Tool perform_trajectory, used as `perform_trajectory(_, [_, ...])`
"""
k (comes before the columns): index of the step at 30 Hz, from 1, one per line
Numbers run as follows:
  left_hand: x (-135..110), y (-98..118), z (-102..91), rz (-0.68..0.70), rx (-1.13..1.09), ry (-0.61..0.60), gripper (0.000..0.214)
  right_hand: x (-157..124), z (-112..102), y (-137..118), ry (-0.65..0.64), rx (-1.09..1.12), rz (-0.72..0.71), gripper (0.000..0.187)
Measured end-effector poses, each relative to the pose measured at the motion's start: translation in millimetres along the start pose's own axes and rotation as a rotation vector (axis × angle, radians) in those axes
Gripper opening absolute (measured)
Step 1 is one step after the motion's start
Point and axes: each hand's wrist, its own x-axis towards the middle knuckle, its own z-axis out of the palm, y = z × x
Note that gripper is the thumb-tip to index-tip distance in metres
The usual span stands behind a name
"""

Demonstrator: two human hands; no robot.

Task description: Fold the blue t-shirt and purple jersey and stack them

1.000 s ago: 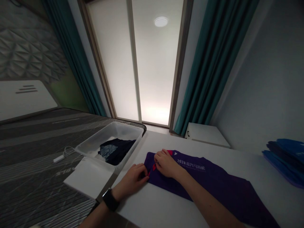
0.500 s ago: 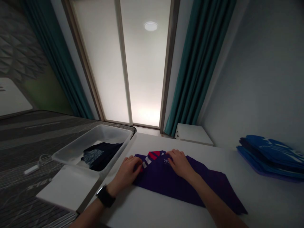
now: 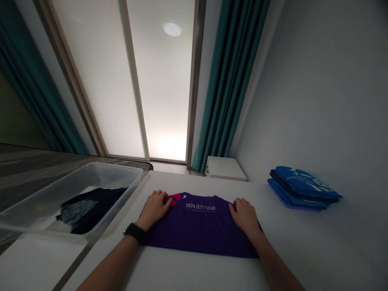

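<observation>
A purple T-shirt (image 3: pixel 200 230) lies on the white table in front of me, its lower part folded under or hidden. White lettering with "2024" runs across it below the neckline, and a red patch shows at its upper left. My left hand (image 3: pixel 155 209), with a dark watch on the wrist, has its fingers curled and closed on the shirt's left shoulder. At the opposite shoulder, my right hand (image 3: pixel 244 215) pinches the cloth between thumb and fingers. Both fingertips are partly hidden.
On the left, a translucent plastic bin (image 3: pixel 121 173) holds dark clothing (image 3: pixel 93 208). A stack of folded blue and purple garments (image 3: pixel 303 188) sits on the white table (image 3: pixel 188 270) at right. Beyond the table stand a small white cabinet (image 3: pixel 226 167) and teal curtains (image 3: pixel 232 81).
My right hand has moved right to the shirt's far shoulder, and my hands are wider apart. The shirt now lies flatter and straighter, its lettering fully exposed. The view has turned right.
</observation>
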Motion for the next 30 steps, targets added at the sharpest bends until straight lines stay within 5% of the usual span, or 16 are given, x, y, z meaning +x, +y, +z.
perform_trajectory(8, [-3.7,-7.0,-0.6,-0.003,0.04,0.04,0.023,-1.0,-2.9,-1.7,-0.014,0.051,-0.061,0.018])
perform_trajectory(12, [-4.0,-8.9,3.9,-0.014,0.07,0.045,0.02,0.5,-1.3,1.2,0.013,0.1,-0.069,0.032])
perform_trajectory(30, [-2.0,-5.5,-2.5,-0.043,-0.013,-0.042,0.016,-0.5,4.9,6.5,-0.021,-0.05,-0.049,0.037])
